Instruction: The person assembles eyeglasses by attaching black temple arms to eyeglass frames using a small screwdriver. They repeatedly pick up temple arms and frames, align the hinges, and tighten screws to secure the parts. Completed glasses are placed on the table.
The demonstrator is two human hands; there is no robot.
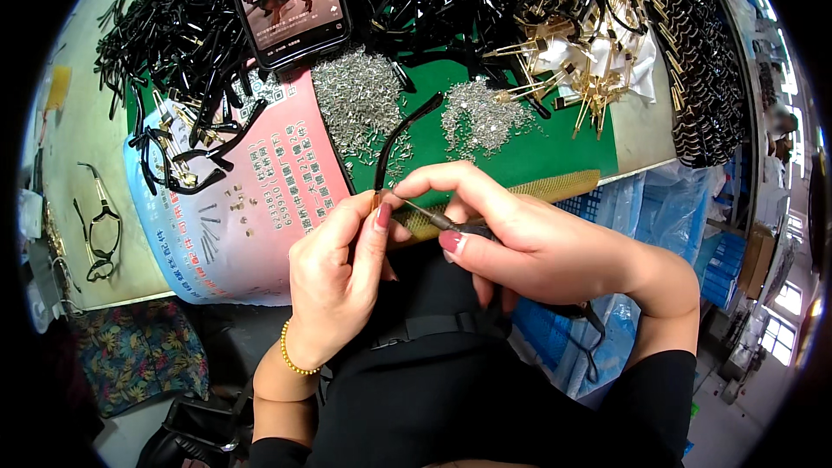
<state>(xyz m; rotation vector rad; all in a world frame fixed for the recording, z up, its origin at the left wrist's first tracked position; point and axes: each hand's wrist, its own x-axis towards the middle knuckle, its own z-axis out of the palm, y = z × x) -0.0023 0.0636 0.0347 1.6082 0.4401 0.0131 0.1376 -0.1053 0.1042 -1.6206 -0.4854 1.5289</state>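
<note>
Your left hand (334, 262) is grasping the low end of a thin black glasses arm (387, 144) between thumb and finger. That glasses arm is by the middle of the near edge of the table (82, 130), with its curved end pointing up toward the far edge. Your right hand (539, 241) is pinching a thin tool that looks like a small screwdriver (440, 219). Its tip points left at the spot your left fingers pinch. The tip is too small there to tell if it touches.

To do this well, I think you should pinch the glasses arm close to its end, so it can't wobble. Rest your two hands against each other, so they move as one. Line the tip up straight with the spot it must meet, since a slanted tip could slip and poke your left finger. Push softly and turn slowly.

Try to stay a bit in from the near edge, over the table, so a dropped bit lands where you can see it. The heap of tiny silver screws (351, 91) and the smaller silver heap (478, 121) sit farther in, toward the far edge, so mind your sleeves and elbows when reaching over.
</note>
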